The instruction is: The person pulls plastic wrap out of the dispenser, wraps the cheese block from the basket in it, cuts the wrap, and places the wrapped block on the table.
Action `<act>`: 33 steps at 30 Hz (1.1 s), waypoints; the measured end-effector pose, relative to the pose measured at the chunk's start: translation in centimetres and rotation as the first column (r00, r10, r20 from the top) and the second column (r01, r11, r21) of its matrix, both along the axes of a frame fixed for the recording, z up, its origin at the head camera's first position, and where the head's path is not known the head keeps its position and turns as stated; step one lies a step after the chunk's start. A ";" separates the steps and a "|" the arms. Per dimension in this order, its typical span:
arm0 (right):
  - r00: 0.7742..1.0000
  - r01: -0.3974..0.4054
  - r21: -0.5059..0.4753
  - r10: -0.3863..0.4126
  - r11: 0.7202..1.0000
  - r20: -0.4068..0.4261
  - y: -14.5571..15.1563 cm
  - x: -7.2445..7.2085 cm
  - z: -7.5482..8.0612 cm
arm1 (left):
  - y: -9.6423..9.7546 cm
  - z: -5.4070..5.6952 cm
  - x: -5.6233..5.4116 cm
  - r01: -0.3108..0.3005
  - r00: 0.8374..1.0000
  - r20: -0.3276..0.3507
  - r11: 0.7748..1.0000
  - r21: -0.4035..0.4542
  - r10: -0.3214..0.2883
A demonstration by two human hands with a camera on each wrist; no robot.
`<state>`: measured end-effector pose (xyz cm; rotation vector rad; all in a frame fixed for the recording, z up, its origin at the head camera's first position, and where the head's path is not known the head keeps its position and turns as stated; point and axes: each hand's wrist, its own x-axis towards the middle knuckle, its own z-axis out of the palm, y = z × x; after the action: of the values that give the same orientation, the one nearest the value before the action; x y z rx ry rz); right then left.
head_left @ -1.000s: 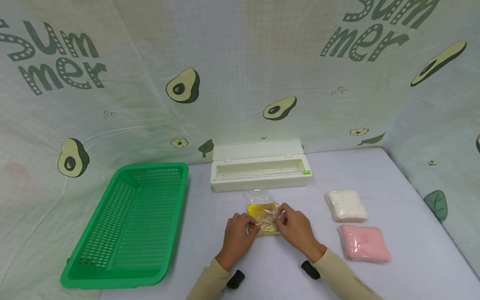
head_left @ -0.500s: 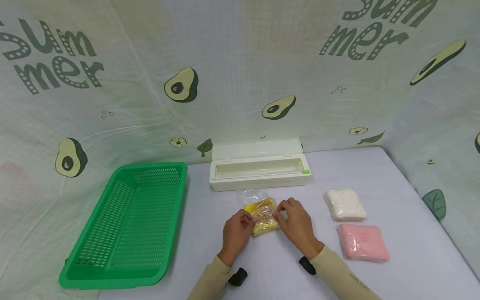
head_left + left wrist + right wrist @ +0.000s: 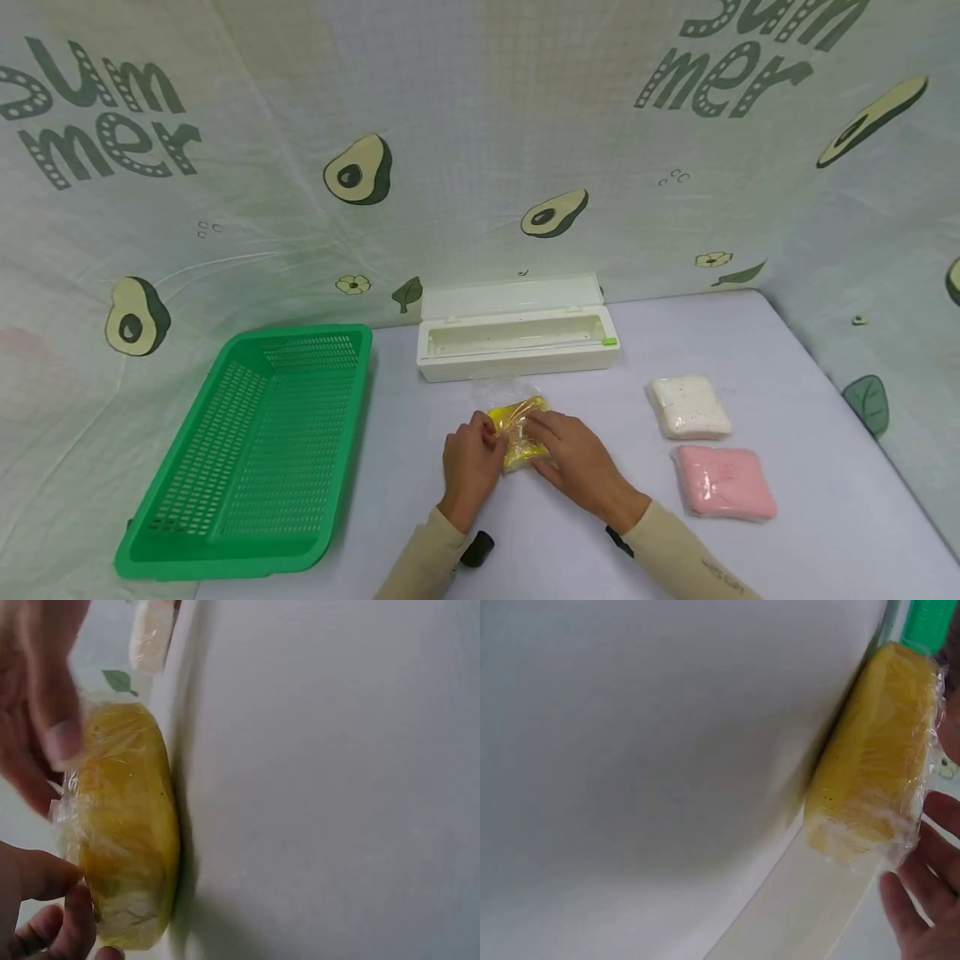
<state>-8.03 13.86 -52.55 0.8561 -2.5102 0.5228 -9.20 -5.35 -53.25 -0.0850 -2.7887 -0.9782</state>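
Observation:
A yellow soap-like bar (image 3: 525,454) in clear cling film lies on the table between both hands, turned at a slant. My left hand (image 3: 471,467) is at its left side; thumb and forefinger pinch the cling film (image 3: 69,829) along the bar's edge. Across the bar's right part reaches my right hand (image 3: 581,462), its fingers loosely bent and touching the wrapped top. In the right wrist view the right fingertips (image 3: 892,889) are by the film at the bar's near end. Loose film (image 3: 502,389) sticks out behind the bar.
A long white cling film dispenser (image 3: 517,364) stands behind, lid raised, with a green slider. To the left is a green basket (image 3: 337,467). A wrapped white block (image 3: 690,408) and a wrapped pink block (image 3: 726,483) lie at the right.
The yellow bar has turned from straight to slanted. My right hand has moved left from the bar's right edge onto its top, while my left hand stays at the left side.

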 end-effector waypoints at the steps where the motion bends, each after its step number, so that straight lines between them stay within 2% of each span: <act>1: 1.000 -0.012 0.027 0.011 1.000 0.024 0.1 0.1 -0.1 | 0.0 0.2 0.1 0.013 0.999 -0.030 1.000 -0.021 -0.013; 3: 0.998 -0.025 0.078 0.020 0.997 0.058 0.2 0.2 -0.2 | -0.1 0.6 0.6 0.057 0.993 -0.098 0.995 -0.084 -0.065; 5: 0.997 -0.027 0.121 0.018 0.992 0.075 0.3 0.2 -0.2 | -0.2 1.0 1.1 0.121 0.974 -0.168 0.976 -0.180 -0.152; 7: 0.997 -0.025 0.153 0.014 0.988 0.072 0.3 0.2 -0.2 | -0.3 1.3 1.7 0.178 0.946 -0.205 0.932 -0.317 -0.251; 9: 0.998 -0.022 0.168 0.012 0.986 0.062 0.3 0.2 -0.3 | -0.3 1.4 2.1 0.208 0.925 -0.198 0.870 -0.447 -0.323; 10: 0.998 -0.018 0.177 0.008 0.984 0.056 0.2 0.2 -0.3 | -0.3 1.4 2.2 0.214 0.921 -0.183 0.841 -0.497 -0.343; 12: 0.998 -0.011 0.188 0.000 0.982 0.059 0.1 0.2 -0.4 | -0.3 1.3 2.4 0.213 0.923 -0.147 0.793 -0.571 -0.355; 14: 0.997 -0.002 0.208 -0.013 0.978 0.070 0.0 0.2 -0.3 | -0.2 1.1 2.5 0.214 0.931 -0.118 0.776 -0.593 -0.346; 18: 0.994 0.014 0.264 -0.042 0.964 0.103 -0.4 0.7 0.3 | -0.3 1.1 2.4 0.234 0.934 -0.086 0.775 -0.587 -0.347; 22: 0.989 0.005 0.323 -0.052 0.946 0.140 -0.8 1.8 1.5 | -0.7 1.7 2.7 0.291 0.930 -0.026 0.779 -0.556 -0.366; 27: 0.983 0.006 0.355 -0.071 0.935 0.169 -1.1 2.5 1.6 | -0.9 1.7 2.8 0.324 0.930 0.018 0.795 -0.513 -0.368; 30: 0.978 -0.006 0.315 -0.060 0.949 0.200 -0.9 2.5 1.7 | -1.0 1.5 2.8 0.333 0.932 0.025 0.828 -0.451 -0.361; 33: 0.971 0.000 0.204 -0.049 0.979 0.235 -0.6 2.2 1.8 | -1.2 1.3 2.5 0.320 0.941 0.001 0.885 -0.339 -0.339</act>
<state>-5.85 13.31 -50.70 0.8796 -2.8293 0.3860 -6.66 -6.56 -51.93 -0.6448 -2.9117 -0.5311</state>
